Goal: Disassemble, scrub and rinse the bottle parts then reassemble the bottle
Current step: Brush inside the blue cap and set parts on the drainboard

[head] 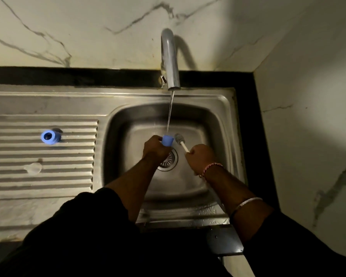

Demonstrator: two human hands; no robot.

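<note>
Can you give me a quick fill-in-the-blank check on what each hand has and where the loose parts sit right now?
1. The left hand holds a blue cap under the running ____.
2. The right hand holds a small ____ by its white handle.
3. The blue ring sits on the ribbed ____, left of the sink basin.
4. The tap is turned ____.

Missing words: water; brush; drainboard; on

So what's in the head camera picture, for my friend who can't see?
Over a steel sink, the left hand holds a blue cap under the tap's stream; the right hand grips a small brush. A blue ring sits on the drainboard.
</note>
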